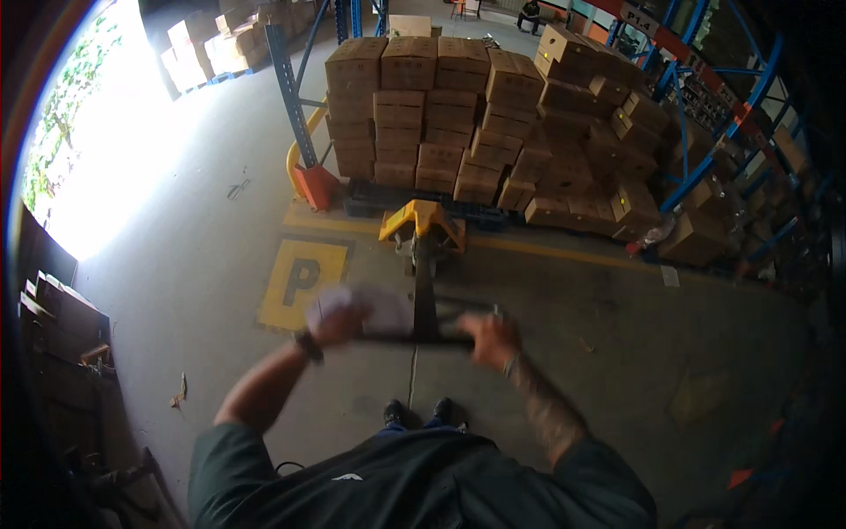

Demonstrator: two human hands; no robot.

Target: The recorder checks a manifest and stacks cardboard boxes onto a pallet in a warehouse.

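Before me stands a yellow pallet jack [418,217] with its dark handle [425,311] rising toward me. At the left end of the handle's crossbar is my left hand [338,325], blurred, its fingers curled around it. A pale, paper-like thing [390,312] shows by that hand, too smeared to name surely. My right hand [494,338] grips the right side of the handle loop. The jack's forks are hidden, and its front meets a dark pallet [377,200] under stacked cardboard boxes [439,119].
More cardboard boxes [588,145] are piled at the right under blue racking [687,178]. A blue rack upright [291,99] has an orange guard [317,186] and a yellow barrier. Boxes [69,317] stand at left. A seated person [530,14] is far back.
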